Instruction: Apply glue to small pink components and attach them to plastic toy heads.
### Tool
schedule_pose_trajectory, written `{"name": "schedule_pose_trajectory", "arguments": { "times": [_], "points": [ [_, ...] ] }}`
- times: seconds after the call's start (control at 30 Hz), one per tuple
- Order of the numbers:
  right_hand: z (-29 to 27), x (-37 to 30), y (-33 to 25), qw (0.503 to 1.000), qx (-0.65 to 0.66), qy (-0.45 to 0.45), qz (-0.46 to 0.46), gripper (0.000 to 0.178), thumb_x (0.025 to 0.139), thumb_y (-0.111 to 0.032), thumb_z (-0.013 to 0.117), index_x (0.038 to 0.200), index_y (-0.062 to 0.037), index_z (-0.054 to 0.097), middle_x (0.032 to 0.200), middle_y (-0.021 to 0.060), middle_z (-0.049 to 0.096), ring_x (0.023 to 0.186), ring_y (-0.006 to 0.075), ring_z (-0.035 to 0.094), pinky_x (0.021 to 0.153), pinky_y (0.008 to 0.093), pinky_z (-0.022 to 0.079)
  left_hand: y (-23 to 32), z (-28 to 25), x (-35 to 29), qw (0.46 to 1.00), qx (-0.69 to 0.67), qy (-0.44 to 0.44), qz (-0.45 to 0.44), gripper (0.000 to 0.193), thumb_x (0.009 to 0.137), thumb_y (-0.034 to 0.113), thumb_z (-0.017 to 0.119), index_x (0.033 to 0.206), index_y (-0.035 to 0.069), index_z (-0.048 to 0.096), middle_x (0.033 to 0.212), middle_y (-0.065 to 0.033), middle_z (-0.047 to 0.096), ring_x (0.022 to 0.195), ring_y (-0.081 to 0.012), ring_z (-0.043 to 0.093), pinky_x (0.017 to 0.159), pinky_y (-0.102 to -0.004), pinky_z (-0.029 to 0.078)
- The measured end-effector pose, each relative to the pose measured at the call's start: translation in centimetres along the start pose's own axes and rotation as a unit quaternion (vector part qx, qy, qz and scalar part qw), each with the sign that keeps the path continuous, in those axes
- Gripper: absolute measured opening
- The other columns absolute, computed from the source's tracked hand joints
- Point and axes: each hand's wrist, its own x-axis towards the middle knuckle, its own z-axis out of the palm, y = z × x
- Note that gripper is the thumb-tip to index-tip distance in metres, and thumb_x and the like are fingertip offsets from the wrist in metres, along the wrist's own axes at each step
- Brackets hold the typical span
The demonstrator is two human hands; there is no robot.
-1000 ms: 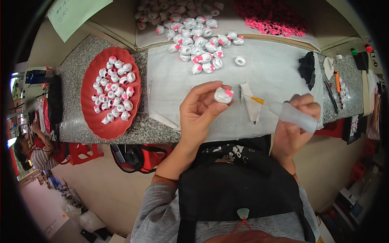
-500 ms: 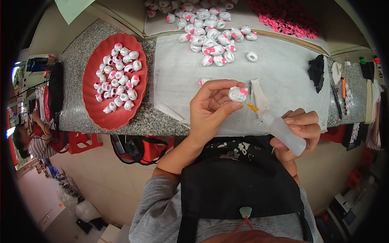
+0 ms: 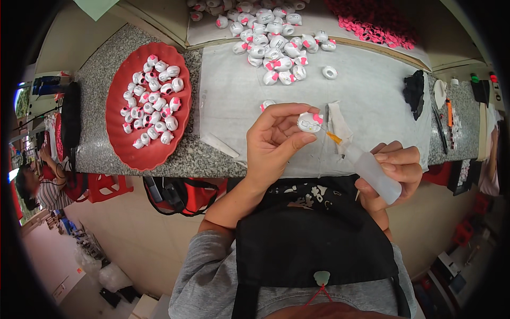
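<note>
Head view: cat-face charm point(image 3: 309, 122), glue bottle point(image 3: 372, 171).

- The left hand point(image 3: 276, 141) has turned the small white cat-head piece point(image 3: 309, 122): its face with the pink bow now looks toward the camera, pinched at the fingers point(image 3: 297, 109).
- The right hand point(image 3: 390, 173) has brought the squeeze bottle point(image 3: 372, 170) closer; its orange nozzle now points toward 10 o'clock, the tip just beside the piece.
- The head has tipped, so the red tray point(image 3: 119, 138) and the tabletop point(image 3: 212, 154) sit lower in view.
</note>
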Motion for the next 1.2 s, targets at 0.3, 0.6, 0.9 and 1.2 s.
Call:
{"name": "schedule_pose_trajectory", "arguments": {
  "times": [0.3, 0.6, 0.9, 1.2],
  "points": [
    [-0.1, 0.1, 0.0, 1.0, -0.005, -0.022, -0.006, 0.039, 0.053, -0.007, 0.073, 0.08, -0.0068, 0.044, 0.077, 0.0065, 0.044, 0.055, 0.0107, 0.042, 0.047, 0.021, 0.038, -0.4, -0.1, 0.0, 1.0, 0.025, -0.013, 0.011, 0.034, 0.067, -0.009, 0.055, 0.098, -0.002, 0.043, 0.099, -0.0164, 0.049, 0.091, -0.0182, 0.05, 0.076, -0.0259, 0.042],
    [0.2, 0.1, 0.1, 1.0, -0.007, -0.009, -0.011, 0.038, 0.053, -0.006, 0.073, 0.079, -0.0063, 0.045, 0.076, 0.0065, 0.045, 0.055, 0.0105, 0.042, 0.047, 0.0207, 0.038, -0.7, -0.4, 0.1, 0.976, 0.187, -0.051, 0.102, 0.031, 0.067, -0.008, 0.056, 0.096, -0.004, 0.047, 0.098, -0.0149, 0.047, 0.093, -0.0209, 0.046, 0.082, -0.0299, 0.037],
    [-0.2, 0.3, 0.1, 0.999, -0.044, -0.017, 0.011, 0.036, 0.056, -0.011, 0.072, 0.079, -0.0058, 0.045, 0.076, 0.007, 0.045, 0.056, 0.0115, 0.043, 0.05, 0.0226, 0.037, -0.6, -0.5, 0.4, 0.975, 0.194, -0.027, 0.108, 0.031, 0.066, -0.008, 0.056, 0.095, -0.003, 0.049, 0.098, -0.0131, 0.049, 0.09, -0.0181, 0.048, 0.077, -0.0262, 0.038],
    [-2.8, 5.3, 4.1, 0.961, -0.02, -0.122, 0.248, 0.022, 0.068, 0.004, 0.048, 0.09, 0.0013, 0.042, 0.084, 0.0095, 0.044, 0.076, 0.0184, 0.052, 0.057, 0.0267, 0.047, -0.1, -1.4, 0.9, 0.994, 0.067, 0.062, 0.053, 0.037, 0.069, -0.009, 0.054, 0.104, -0.003, 0.043, 0.101, -0.015, 0.048, 0.091, -0.0141, 0.048, 0.071, -0.0208, 0.042]
  ]
}}
